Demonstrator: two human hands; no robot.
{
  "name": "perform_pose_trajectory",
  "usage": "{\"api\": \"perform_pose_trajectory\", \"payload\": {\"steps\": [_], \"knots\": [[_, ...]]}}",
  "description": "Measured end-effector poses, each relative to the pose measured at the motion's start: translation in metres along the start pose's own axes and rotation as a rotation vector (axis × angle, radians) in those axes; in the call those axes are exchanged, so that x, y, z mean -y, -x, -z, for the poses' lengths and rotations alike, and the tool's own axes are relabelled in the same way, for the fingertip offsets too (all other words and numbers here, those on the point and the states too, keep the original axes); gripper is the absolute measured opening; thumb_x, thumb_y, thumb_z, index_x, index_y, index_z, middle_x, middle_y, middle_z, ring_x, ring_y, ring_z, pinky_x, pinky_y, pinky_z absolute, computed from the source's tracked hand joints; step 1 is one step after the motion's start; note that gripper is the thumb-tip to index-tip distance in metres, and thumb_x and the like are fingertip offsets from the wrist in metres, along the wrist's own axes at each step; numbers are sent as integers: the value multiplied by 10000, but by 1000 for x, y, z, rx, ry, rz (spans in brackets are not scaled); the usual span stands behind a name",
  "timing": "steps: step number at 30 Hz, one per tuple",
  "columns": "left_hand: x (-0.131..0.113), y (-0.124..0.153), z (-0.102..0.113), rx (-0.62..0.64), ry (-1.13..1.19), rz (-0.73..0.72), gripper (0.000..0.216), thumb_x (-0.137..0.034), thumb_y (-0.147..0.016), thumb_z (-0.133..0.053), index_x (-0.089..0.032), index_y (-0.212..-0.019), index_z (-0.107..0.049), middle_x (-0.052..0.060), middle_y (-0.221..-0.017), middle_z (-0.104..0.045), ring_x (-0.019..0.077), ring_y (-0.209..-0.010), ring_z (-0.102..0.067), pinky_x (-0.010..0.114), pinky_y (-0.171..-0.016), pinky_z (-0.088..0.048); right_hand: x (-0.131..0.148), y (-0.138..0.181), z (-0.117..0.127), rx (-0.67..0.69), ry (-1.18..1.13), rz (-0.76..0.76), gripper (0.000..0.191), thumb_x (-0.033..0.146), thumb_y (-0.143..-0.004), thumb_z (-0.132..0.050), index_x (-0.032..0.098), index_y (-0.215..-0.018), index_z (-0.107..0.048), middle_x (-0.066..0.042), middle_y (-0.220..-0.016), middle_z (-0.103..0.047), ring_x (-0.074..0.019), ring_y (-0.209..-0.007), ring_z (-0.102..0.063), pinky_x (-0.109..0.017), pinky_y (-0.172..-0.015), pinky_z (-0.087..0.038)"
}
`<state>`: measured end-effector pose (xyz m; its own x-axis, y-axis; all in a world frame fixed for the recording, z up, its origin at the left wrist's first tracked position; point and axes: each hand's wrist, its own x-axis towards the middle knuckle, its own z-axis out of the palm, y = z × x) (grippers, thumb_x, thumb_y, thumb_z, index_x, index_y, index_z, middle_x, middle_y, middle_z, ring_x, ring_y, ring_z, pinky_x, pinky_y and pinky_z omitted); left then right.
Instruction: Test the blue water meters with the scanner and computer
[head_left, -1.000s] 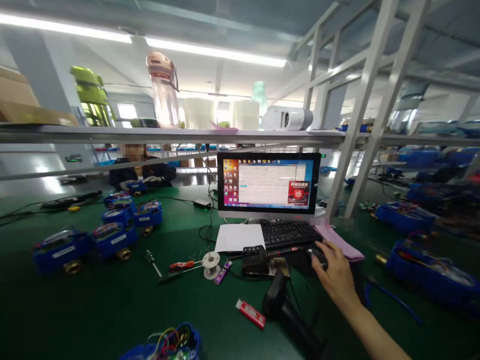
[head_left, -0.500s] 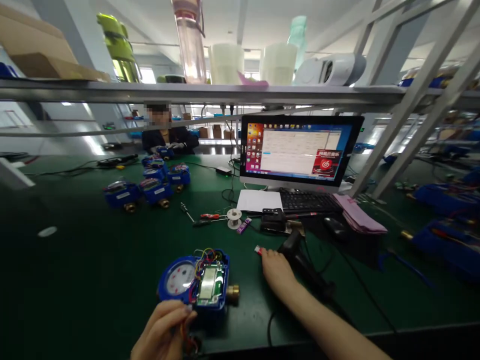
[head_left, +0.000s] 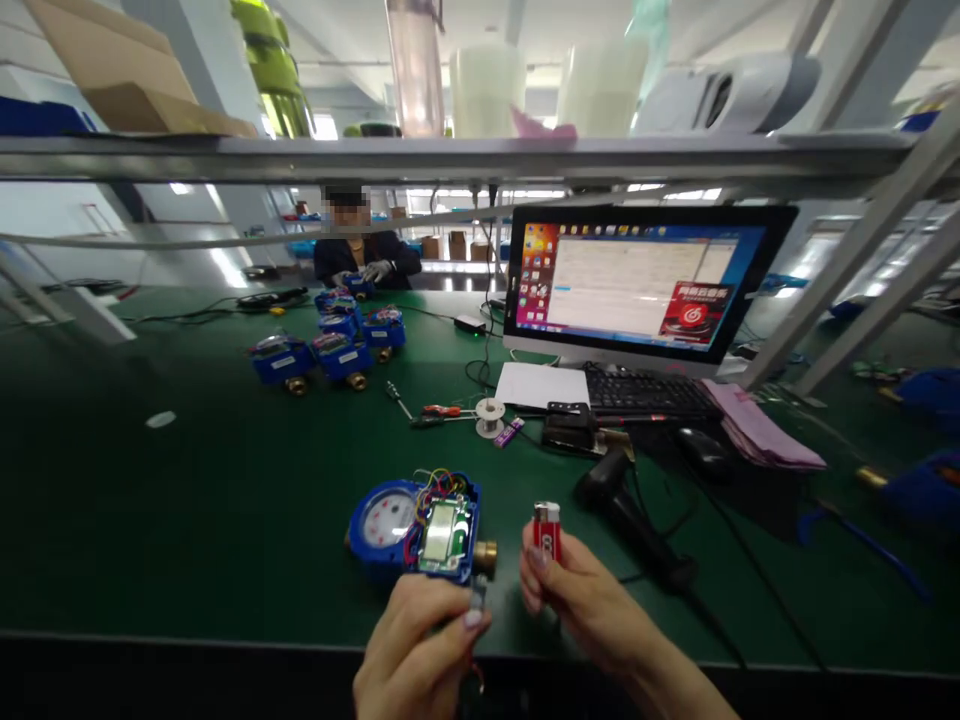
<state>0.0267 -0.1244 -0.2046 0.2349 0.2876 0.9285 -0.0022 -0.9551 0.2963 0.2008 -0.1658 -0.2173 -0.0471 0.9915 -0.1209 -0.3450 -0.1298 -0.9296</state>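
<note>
A blue water meter with an open top, a green circuit board and coloured wires lies on the green table near the front edge. My left hand pinches a small grey part with wires just below the meter. My right hand holds a red lighter upright, right of the meter's brass fitting.
A black barcode scanner lies right of the lighter. Behind are a monitor, keyboard, mouse, solder spool and screwdrivers. Several blue meters sit at back left, where another person works.
My right hand left the mouse, picked the red lighter off the table and brought it up beside the meter. My left hand came into view at the meter. The view tilted downward.
</note>
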Motion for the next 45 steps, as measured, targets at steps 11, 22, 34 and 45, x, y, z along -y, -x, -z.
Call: {"api": "perform_pose_trajectory", "payload": {"steps": [11, 22, 34, 45], "knots": [[-4, 19, -18, 29, 123, 173, 309, 139, -674, -589, -59, -909, -621, 73, -885, -609, 152, -806, -564, 305, -660, -453, -25, 5, -24, 205, -449, -492, 592, 670, -741, -277, 149, -462, -302, 54, -327, -212, -22, -259, -184, -140, -285, -119], [-3, 20, -12, 63, 112, 201, 308, 138, -685, -571, -60, -915, -624, 74, -885, -609, 153, -806, -560, 304, -655, -441, -26, 4, -28, 260, -421, -605, 564, 585, -783, -142, 157, -456, -310, 46, -314, -204, -34, -246, -157, -147, -276, -111], [-3, 19, -12, 68, 113, 208, 316, 145, -685, -560, -62, -915, -625, 73, -870, -609, 151, -804, -560, 294, -656, -453, -22, 2, -30, 241, -413, -665, 574, 557, -796, -117, 151, -441, -314, 36, -311, -200, -39, -244, -153, -148, -279, -111], [-3, 18, -12, 39, 117, 220, 300, 123, -691, -575, -76, -909, -630, 62, -866, -614, 145, -782, -564, 288, -643, -455, -23, 1, -31, 245, -421, -673, 593, 532, -810, -81, 146, -429, -322, 27, -324, -198, -44, -246, -152, -154, -278, -118]]}}
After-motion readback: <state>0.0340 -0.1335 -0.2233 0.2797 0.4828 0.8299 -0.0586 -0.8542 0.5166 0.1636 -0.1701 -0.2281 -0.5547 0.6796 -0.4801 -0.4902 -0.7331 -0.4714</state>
